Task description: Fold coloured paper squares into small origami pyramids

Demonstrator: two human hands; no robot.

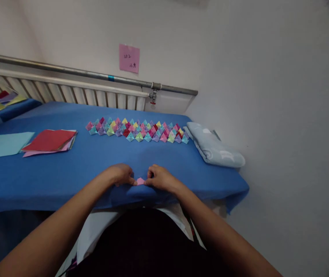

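Observation:
A small folded piece of pink paper [140,181] lies on the blue sheet [101,161] near its front edge. My left hand [123,175] has its fingers curled, with the thumb pressing the paper's left corner. On the opposite corner rests the thumb of my right hand [160,177], whose other fingers are bent inward. Beyond both hands stand rows of small folded paper pieces [139,136] in pink, teal, yellow, purple and red.
Coloured paper sheets [50,140], red on top, lie at the left beside a light blue sheet of paper [5,144]. A folded pale blue blanket [216,146] sits at the right end by the wall. Behind run a radiator [89,96] and a metal pipe [74,72]. A pink note [129,58] hangs above.

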